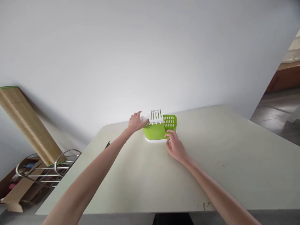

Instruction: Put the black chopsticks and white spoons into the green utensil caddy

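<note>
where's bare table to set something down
The table is bare right of the green caddy to the edge, and across the near half. Left of it is free, bar a small dark object at the edge. Crowded only at the caddy, where left hand and right hand touch it.

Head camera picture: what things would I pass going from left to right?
First the leaning woven bamboo board → small dark thin object → left hand → green slotted plastic basket with white insert → brown wooden cabinet.
</note>
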`<move>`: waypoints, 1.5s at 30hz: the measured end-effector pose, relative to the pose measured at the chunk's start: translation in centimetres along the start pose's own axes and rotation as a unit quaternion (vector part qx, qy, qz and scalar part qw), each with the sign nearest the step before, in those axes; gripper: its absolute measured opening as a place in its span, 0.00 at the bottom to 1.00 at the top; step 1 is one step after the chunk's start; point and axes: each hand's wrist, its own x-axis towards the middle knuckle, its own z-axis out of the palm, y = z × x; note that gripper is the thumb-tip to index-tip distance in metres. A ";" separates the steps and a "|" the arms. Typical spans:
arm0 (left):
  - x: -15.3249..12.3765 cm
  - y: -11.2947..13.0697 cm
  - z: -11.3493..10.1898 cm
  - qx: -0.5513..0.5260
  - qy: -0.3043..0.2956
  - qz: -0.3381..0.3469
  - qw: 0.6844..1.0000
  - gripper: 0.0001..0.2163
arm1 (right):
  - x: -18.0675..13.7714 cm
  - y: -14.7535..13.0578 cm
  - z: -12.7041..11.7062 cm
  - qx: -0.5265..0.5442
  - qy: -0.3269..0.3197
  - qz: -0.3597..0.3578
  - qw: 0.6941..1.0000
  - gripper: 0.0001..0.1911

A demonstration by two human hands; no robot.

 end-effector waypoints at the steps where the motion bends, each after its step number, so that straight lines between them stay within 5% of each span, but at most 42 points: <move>1: 0.8 0.4 0.3 0.015 -0.018 0.009 1.000 0.34 | 0.1 0.0 0.0 -0.003 0.001 -0.001 1.000 0.15; 7: 1.9 1.4 1.6 0.033 -0.009 0.028 0.999 0.24 | 0.4 0.1 0.1 0.003 -0.001 -0.005 1.000 0.17; 18: 1.0 2.1 0.4 0.107 -0.020 0.069 0.992 0.13 | 0.2 0.0 -0.2 -0.006 -0.012 0.007 1.000 0.16; 32: 1.1 2.6 -0.7 0.156 -0.054 0.122 0.979 0.14 | 0.2 0.2 0.0 -0.016 -0.009 0.005 1.000 0.15; 37: 1.3 2.9 -1.4 0.159 -0.034 0.131 0.978 0.17 | 0.2 0.2 -0.1 -0.012 -0.009 0.002 1.000 0.16; 45: 2.8 2.0 -4.5 0.106 0.085 0.106 0.985 0.11 | 0.1 0.2 0.0 -0.014 -0.010 0.005 1.000 0.15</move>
